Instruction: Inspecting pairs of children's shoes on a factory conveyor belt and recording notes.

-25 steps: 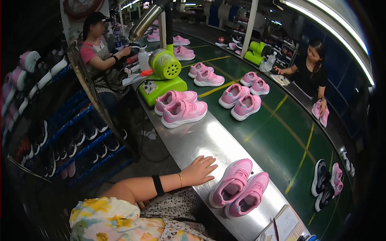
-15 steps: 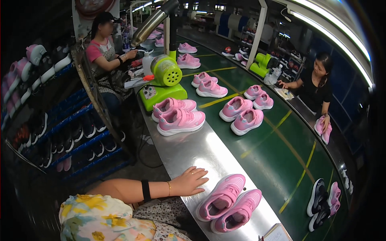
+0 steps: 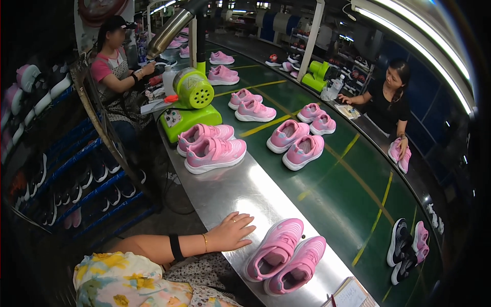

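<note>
My left hand (image 3: 231, 234) lies palm down on the shiny metal bench (image 3: 217, 197), fingers stretched out and holding nothing. A ring, a thin bracelet and a black wristband show on it. Just right of the fingertips, apart from them, stands a pair of pink sneakers (image 3: 276, 248) with white soles and strap tops. Another pink pair (image 3: 217, 153) stands farther up the bench. At the lower edge lies an open notebook (image 3: 350, 295) with a pen (image 3: 333, 301) on it. My right hand is out of view.
Beside the bench runs a green conveyor belt (image 3: 327, 199) carrying several pairs of pink shoes and a dark pair (image 3: 400, 250). A lime-green machine (image 3: 192, 120) stands at the bench's far end. Shoe racks (image 3: 97, 184) line the left. Two co-workers sit at far left and right.
The view has shifted slightly, so most things sit farther left and more of the notebook shows. My left hand stays flat on the bench.
</note>
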{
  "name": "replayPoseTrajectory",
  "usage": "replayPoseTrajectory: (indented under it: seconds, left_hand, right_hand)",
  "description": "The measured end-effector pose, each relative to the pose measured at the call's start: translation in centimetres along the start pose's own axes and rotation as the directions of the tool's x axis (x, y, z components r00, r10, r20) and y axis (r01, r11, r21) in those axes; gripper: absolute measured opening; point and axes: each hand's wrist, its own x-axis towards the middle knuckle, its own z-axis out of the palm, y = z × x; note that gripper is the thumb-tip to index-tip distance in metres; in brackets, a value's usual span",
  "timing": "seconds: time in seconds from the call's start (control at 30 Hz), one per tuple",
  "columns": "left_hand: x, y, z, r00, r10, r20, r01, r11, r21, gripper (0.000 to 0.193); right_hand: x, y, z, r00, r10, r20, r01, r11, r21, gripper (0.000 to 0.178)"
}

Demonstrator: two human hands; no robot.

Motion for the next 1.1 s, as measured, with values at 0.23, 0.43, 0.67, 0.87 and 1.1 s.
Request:
replayPoseTrajectory:
  seconds: [0.23, 0.43, 0.67, 0.87, 1.1]
  left_hand:
    - [-0.2, -0.1, 0.1, 0.999, 0.002, -0.039, -0.002, 1.0, -0.004, 0.044]
    - [-0.3, -0.2, -0.7, 0.997, -0.013, -0.08, -0.001, 0.986, -0.166, 0.034]
    - [-3.1, 5.4, -3.0, 0.879, 0.154, -0.451, -0.379, 0.799, -0.466, 0.02]
    - [-5.4, 13.9, -0.1, 0.921, 0.386, -0.047, -0.192, 0.348, -0.918, 0.027]
    - [-7.4, 11.8, 5.5, 0.683, 0.634, 0.363, 0.179, 0.337, -0.924, 0.025]
  right_hand:
    - [-5.5, 6.7, -0.7, 0.994, 0.018, 0.106, -0.017, 1.0, -0.009, 0.054]
    - [-12.8, 1.3, -2.0, 0.96, 0.064, 0.272, -0.1, 0.988, 0.121, 0.046]
    - [-17.2, -11.1, -0.3, 0.888, 0.089, 0.451, -0.302, 0.853, 0.425, 0.048]
    - [-17.4, -13.0, 0.0, 0.808, -0.19, 0.558, -0.18, 0.822, 0.541, 0.05]
    - [-16.3, -15.9, -2.8, 0.831, -0.483, 0.274, -0.014, 0.475, 0.88, 0.054]
